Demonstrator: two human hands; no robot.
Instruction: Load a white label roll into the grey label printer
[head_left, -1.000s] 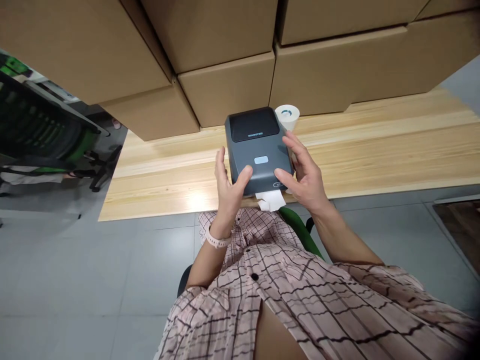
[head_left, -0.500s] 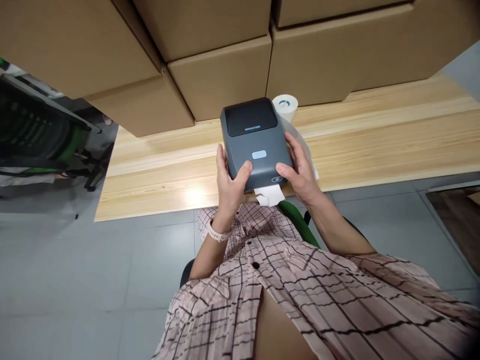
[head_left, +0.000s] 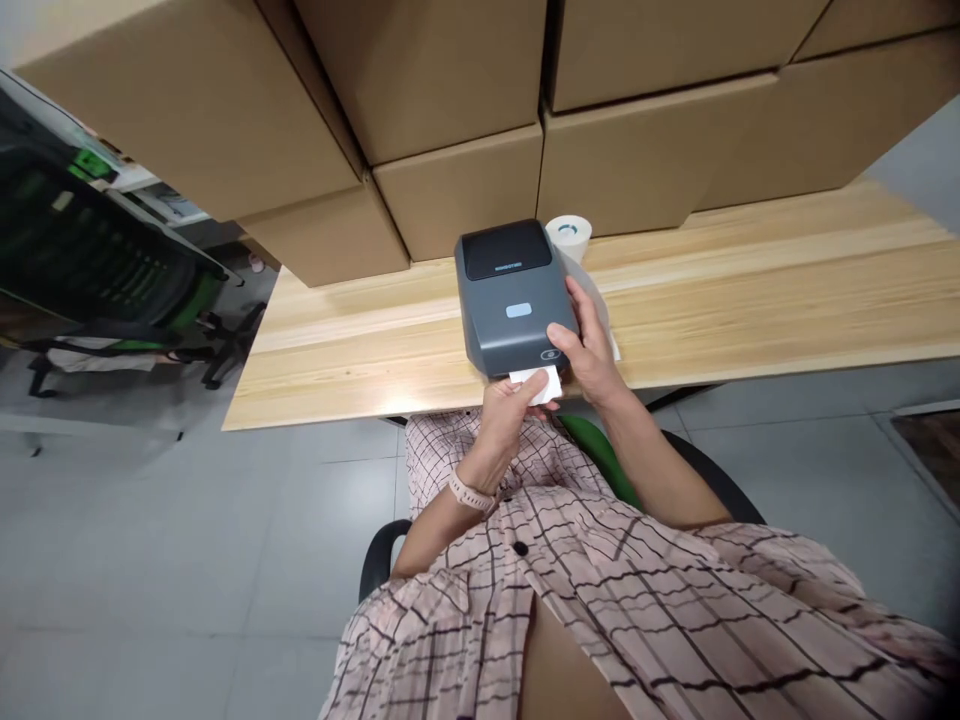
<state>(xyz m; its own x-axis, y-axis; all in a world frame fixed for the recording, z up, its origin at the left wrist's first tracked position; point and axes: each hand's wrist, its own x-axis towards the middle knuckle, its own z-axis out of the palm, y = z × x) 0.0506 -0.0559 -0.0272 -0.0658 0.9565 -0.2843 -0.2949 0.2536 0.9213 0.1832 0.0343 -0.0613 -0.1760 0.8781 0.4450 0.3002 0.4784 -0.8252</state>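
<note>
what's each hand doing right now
Left hand: closed, pinching the white label sticking out of the printer's front slot.
Right hand: closed on the right front corner of the grey label printer.

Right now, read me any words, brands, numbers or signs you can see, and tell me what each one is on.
Label printer lid: a short line of pale brand lettering, too small and blurred to read.
Printer front corner by the right hand: a small round symbol, unreadable.
White label pinched by the left hand: no print visible.
</note>
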